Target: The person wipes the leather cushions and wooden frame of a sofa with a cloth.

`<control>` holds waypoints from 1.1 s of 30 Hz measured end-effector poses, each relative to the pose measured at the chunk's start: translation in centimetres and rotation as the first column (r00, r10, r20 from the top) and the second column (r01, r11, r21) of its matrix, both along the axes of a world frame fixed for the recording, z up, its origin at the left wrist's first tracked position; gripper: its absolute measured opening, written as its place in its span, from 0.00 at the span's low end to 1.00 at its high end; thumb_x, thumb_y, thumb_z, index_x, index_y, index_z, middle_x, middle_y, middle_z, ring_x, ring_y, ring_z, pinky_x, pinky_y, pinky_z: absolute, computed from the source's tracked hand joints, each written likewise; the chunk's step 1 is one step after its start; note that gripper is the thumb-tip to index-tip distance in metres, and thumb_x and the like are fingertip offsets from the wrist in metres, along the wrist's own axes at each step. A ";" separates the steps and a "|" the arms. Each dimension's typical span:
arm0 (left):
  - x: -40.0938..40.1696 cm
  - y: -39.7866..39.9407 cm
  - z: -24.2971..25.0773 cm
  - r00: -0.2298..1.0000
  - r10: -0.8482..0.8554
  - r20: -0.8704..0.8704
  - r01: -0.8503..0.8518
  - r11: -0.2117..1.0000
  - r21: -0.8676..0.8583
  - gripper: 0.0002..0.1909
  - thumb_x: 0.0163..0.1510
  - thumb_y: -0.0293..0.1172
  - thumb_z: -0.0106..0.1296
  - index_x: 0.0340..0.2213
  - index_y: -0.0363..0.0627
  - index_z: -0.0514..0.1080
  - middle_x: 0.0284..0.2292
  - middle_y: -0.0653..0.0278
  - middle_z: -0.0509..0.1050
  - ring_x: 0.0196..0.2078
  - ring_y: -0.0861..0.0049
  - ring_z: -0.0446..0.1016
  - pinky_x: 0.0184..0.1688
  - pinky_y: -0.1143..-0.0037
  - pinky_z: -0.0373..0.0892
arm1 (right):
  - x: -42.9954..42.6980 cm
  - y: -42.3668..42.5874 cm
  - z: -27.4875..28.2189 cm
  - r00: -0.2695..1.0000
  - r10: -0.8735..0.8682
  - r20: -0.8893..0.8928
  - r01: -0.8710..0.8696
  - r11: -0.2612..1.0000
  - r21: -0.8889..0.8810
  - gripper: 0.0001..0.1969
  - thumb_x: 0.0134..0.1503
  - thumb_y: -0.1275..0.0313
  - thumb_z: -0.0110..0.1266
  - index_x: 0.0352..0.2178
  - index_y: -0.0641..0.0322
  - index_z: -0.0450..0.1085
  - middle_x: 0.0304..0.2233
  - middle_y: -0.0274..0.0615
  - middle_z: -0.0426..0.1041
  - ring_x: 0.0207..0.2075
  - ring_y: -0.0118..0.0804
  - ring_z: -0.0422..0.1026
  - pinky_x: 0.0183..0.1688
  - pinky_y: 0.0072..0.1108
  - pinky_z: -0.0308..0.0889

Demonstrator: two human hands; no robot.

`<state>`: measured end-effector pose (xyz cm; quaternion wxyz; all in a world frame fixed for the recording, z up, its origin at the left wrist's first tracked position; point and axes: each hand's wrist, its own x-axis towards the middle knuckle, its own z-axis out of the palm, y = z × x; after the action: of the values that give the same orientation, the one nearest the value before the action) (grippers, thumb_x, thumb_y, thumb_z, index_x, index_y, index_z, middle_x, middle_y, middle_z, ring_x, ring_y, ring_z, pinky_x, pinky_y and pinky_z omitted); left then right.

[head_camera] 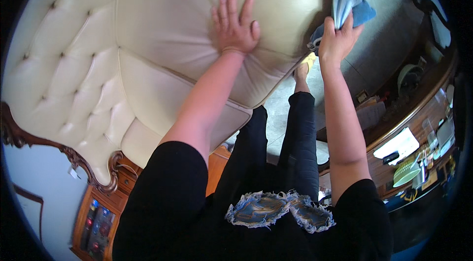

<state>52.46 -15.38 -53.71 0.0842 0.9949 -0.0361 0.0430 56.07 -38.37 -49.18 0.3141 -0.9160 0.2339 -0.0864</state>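
My left hand (236,28) lies palm down on the seat cushion of a cream leather sofa (173,13), its fingers spread and nothing held. Creases run through the leather around it. At the right edge of the seat, my right hand (338,41) grips a bunched blue cloth (347,0), which has a lighter striped part and a darker blue part. The cloth is beside the cushion's front edge; whether it touches the leather I cannot tell. The sofa's button-tufted backrest (70,43) rises at the left.
A dark wooden table (417,113) on the right holds papers (399,146), a green perforated basket (406,174) and small items. Grey tiled floor (384,9) shows between sofa and table. Carved wood trim (74,157) edges the backrest, with a glass-fronted wooden cabinet (83,216) at lower left.
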 end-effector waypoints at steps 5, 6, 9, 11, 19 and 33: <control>0.2 -2.1 -0.2 1.000 -0.024 -0.014 0.021 0.978 -0.209 0.36 0.52 0.45 0.50 0.63 0.57 0.59 0.65 0.51 0.53 0.69 0.52 0.47 0.67 0.50 0.42 | -0.2 4.9 1.7 0.906 0.396 -0.147 -0.421 0.880 -0.220 0.31 0.44 0.67 0.63 0.53 0.32 0.70 0.49 0.53 0.63 0.46 0.56 0.64 0.50 0.36 0.65; 0.6 -3.1 -0.5 1.000 0.003 0.004 -0.002 0.977 -0.212 0.36 0.52 0.45 0.50 0.63 0.57 0.59 0.65 0.51 0.53 0.69 0.52 0.47 0.67 0.50 0.42 | -0.2 5.1 1.9 0.869 0.476 -0.134 -0.494 0.831 -0.258 0.32 0.43 0.66 0.64 0.53 0.31 0.70 0.51 0.53 0.63 0.46 0.56 0.64 0.50 0.36 0.66; 2.4 -5.9 -0.5 1.000 -0.024 0.004 0.023 0.925 -0.380 0.33 0.56 0.43 0.44 0.62 0.47 0.59 0.67 0.58 0.51 0.70 0.59 0.45 0.69 0.54 0.39 | 0.4 4.8 0.9 0.845 0.503 -0.183 -0.535 0.794 -0.288 0.31 0.44 0.64 0.63 0.54 0.31 0.70 0.51 0.53 0.63 0.47 0.57 0.65 0.51 0.37 0.66; 3.0 -7.3 0.0 1.000 -0.023 -0.009 0.017 0.890 -0.455 0.31 0.56 0.42 0.43 0.61 0.46 0.61 0.67 0.59 0.52 0.70 0.62 0.46 0.70 0.56 0.38 | 1.1 3.7 0.3 0.848 0.460 -0.263 -0.524 0.799 -0.294 0.30 0.48 0.60 0.60 0.56 0.34 0.68 0.51 0.56 0.61 0.48 0.60 0.66 0.52 0.38 0.66; -2.2 -2.8 1.3 0.979 -0.169 -0.110 0.142 0.965 -0.219 0.31 0.59 0.46 0.46 0.63 0.64 0.56 0.67 0.69 0.51 0.70 0.72 0.47 0.69 0.55 0.39 | 4.1 -1.7 -2.8 0.825 0.417 -0.382 -0.565 0.599 -0.568 0.37 0.50 0.60 0.60 0.62 0.39 0.56 0.52 0.61 0.58 0.50 0.60 0.65 0.54 0.38 0.65; -20.7 13.5 0.4 0.617 0.784 -0.067 -0.785 0.620 0.022 0.35 0.60 0.49 0.40 0.66 0.60 0.51 0.67 0.52 0.47 0.69 0.51 0.44 0.68 0.53 0.41 | 7.5 -6.8 -4.5 0.886 0.369 -0.283 -0.446 0.507 -0.738 0.32 0.53 0.58 0.53 0.60 0.43 0.57 0.48 0.60 0.60 0.51 0.62 0.65 0.50 0.43 0.67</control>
<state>31.72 -1.92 -53.27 0.0630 0.9114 0.4046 0.0409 63.58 -45.21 -53.71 -0.1186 -0.9903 -0.0364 -0.0627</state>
